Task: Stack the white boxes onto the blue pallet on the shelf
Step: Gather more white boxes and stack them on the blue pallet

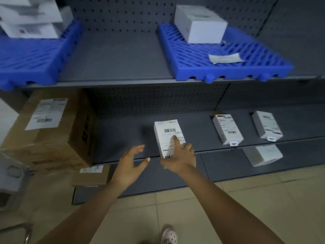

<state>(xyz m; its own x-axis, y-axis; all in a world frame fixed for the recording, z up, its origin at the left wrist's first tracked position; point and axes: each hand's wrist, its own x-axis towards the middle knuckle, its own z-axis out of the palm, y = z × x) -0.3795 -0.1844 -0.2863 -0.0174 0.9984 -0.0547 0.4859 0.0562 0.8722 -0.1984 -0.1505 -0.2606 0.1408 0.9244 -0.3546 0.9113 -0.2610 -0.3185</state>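
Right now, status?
Right hand gripping labelled white box on lower shelf; left hand open beside it. Right blue pallet holds one white box. Path clear.

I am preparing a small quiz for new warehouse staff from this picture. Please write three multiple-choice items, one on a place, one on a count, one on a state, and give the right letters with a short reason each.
1. Where does the white cardboard box on the right-hand blue slotted plastic pallet sit?
A. at its back corner
B. at its front edge
C. hanging off its right side

2. How many small white labelled boxes lie on the grey middle shelf?
A. one
B. three
C. five

3. What is the left hand doing?
A. gripping a box
B. open, touching no box
C. resting on the pallet

Answers:
1 A, the white cardboard box sits at the rear of the pallet.
2 B, one under the right hand, two further right.
3 B, the left hand has spread fingers, apart from the box.
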